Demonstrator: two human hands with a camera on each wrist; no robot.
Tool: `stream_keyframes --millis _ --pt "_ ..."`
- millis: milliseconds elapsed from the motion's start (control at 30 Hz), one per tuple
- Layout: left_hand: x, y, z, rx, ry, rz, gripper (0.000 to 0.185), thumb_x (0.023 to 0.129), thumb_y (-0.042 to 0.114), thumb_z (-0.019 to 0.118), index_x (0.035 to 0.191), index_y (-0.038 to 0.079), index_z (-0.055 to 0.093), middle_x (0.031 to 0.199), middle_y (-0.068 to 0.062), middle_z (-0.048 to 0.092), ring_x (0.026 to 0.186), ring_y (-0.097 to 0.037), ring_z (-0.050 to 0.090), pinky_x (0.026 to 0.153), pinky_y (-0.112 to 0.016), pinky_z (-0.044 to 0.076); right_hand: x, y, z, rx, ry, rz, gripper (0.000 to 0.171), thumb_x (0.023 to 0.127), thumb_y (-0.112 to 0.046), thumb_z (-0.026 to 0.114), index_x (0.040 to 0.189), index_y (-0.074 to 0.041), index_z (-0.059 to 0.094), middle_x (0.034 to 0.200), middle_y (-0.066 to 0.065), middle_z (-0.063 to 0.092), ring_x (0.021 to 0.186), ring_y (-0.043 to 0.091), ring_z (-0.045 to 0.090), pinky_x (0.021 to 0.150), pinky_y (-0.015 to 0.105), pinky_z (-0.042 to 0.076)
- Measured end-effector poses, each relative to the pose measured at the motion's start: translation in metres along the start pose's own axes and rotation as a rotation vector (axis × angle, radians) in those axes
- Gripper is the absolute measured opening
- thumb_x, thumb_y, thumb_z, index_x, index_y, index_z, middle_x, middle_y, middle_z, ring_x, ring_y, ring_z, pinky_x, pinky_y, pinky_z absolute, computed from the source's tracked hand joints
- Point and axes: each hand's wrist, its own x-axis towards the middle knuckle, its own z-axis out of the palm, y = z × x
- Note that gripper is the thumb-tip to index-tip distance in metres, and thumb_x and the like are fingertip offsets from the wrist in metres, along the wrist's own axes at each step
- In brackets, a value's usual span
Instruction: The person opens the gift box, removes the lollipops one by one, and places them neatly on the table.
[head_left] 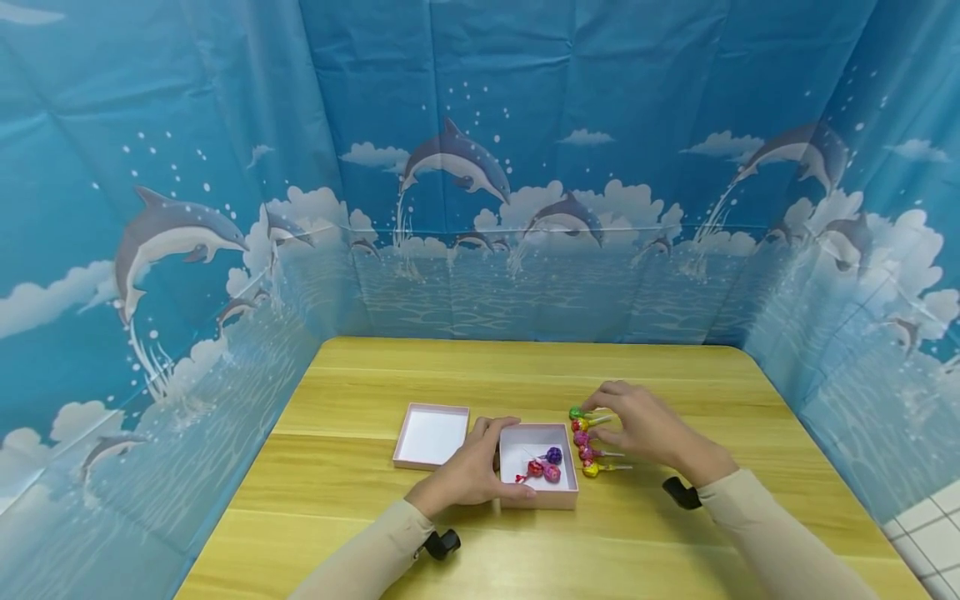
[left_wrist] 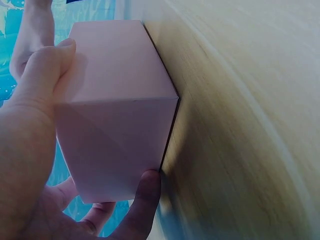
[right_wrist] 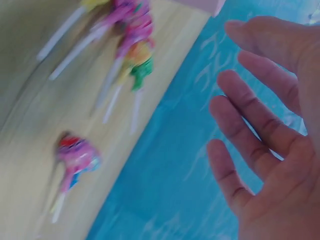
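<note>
1. Gripping the near left corner of the pink box point(head_left: 538, 498), the left hand point(head_left: 468, 475) curls thumb and fingers round its wall.
2. Inside the box lie three wrapped lollipops point(head_left: 546, 467): purple, red, pink.
3. Its lid point(head_left: 432, 437) lies upturned just left, holding nothing.
4. The right hand point(head_left: 645, 427) hovers with fingers spread and loose, holding nothing, over a row of lollipops point(head_left: 588, 442) on the wooden table point(head_left: 360, 383) beside the box.

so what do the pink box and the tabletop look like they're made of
Pink box: probably matte paperboard, given its thin walls, crisp folded edges and dull surface, white inside. Tabletop: wood or wood-look laminate, with yellowish plank grain and a soft sheen; which one is unclear.
</note>
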Motion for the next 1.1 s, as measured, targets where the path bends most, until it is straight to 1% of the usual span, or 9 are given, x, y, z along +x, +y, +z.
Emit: stream_keyframes --millis 67,100,267,333,467,567,700,900,1100 --pt "-0.001 -0.001 0.001 -0.001 -0.003 -0.003 0.121 0.088 0.061 0.101 0.182 0.025 0.035 0.159 -0.015 0.051 0.122 -0.019 0.059 0.110 -0.045 0.060 0.004 -0.008 -0.001 0.004 -0.030 -0.013 0.032 0.099 -0.019 0.096 0.129 -0.020 0.086 0.124 0.004 0.083 0.109 0.028 0.080 0.096 0.054 0.069" --pt "-0.001 -0.001 0.001 -0.002 -0.004 -0.004 0.121 0.088 0.061 0.101 0.182 0.026 0.035 0.159 -0.015 0.051 0.121 -0.018 0.059 0.110 -0.045 0.060 0.005 -0.012 -0.001 0.010 -0.043 -0.022 0.032 0.100 -0.019 0.095 0.130 -0.020 0.086 0.124 0.005 0.083 0.108 0.027 0.081 0.096 0.054 0.069" --pt "-0.001 -0.001 0.001 -0.005 -0.007 -0.001 0.119 0.089 0.061 0.100 0.182 0.026 0.035 0.157 -0.015 0.051 0.120 -0.018 0.059 0.107 -0.043 0.060 0.016 -0.029 -0.001 0.025 -0.076 -0.090 0.033 0.100 -0.015 0.093 0.132 -0.017 0.085 0.122 0.006 0.083 0.090 0.007 0.070 0.084 0.040 0.066" --pt "-0.001 -0.001 0.001 -0.001 -0.006 -0.005 0.119 0.089 0.063 0.100 0.182 0.026 0.035 0.158 -0.014 0.051 0.123 -0.018 0.060 0.109 -0.043 0.061 0.020 -0.035 -0.001 0.033 -0.078 -0.124 0.034 0.099 -0.011 0.092 0.131 -0.016 0.085 0.121 0.006 0.083 0.086 0.004 0.065 0.082 0.036 0.064" --pt "0.000 -0.001 0.000 0.007 -0.002 -0.005 0.119 0.088 0.064 0.100 0.182 0.026 0.035 0.159 -0.013 0.051 0.123 -0.018 0.059 0.110 -0.043 0.060 0.030 -0.046 0.000 0.043 -0.100 -0.172 0.034 0.099 -0.013 0.094 0.131 -0.016 0.085 0.122 0.004 0.083 0.092 0.010 0.071 0.086 0.040 0.066" --pt "0.000 -0.001 0.000 0.007 -0.001 0.004 0.118 0.089 0.062 0.100 0.181 0.026 0.036 0.157 -0.014 0.051 0.120 -0.017 0.058 0.104 -0.039 0.059 0.036 -0.053 0.003 0.043 -0.140 -0.193 0.034 0.099 -0.016 0.095 0.132 -0.016 0.085 0.124 0.004 0.083 0.099 0.018 0.078 0.092 0.045 0.068" --pt "-0.001 -0.002 0.000 -0.004 -0.008 0.005 0.116 0.091 0.062 0.098 0.181 0.026 0.036 0.158 -0.013 0.051 0.116 -0.016 0.057 0.099 -0.036 0.057 0.043 -0.060 0.008 0.040 -0.189 -0.223 0.037 0.099 -0.016 0.095 0.134 -0.013 0.084 0.126 0.006 0.082 0.106 0.025 0.081 0.094 0.045 0.069" --pt "-0.002 -0.001 -0.001 -0.012 -0.011 0.014 0.114 0.092 0.062 0.097 0.181 0.025 0.037 0.157 -0.014 0.050 0.111 -0.015 0.056 0.095 -0.034 0.055 0.052 -0.068 0.015 0.068 -0.264 -0.268 0.033 0.100 -0.015 0.095 0.131 -0.015 0.084 0.125 0.006 0.081 0.107 0.023 0.080 0.092 0.037 0.068" --pt "-0.001 -0.001 -0.002 -0.024 -0.005 0.015 0.115 0.092 0.064 0.097 0.181 0.026 0.036 0.158 -0.012 0.050 0.112 -0.015 0.056 0.095 -0.033 0.054 0.061 -0.074 0.020 0.087 -0.380 -0.221 0.020 0.099 -0.015 0.096 0.114 -0.020 0.084 0.110 0.001 0.076 0.092 0.013 0.071 0.081 0.027 0.060"
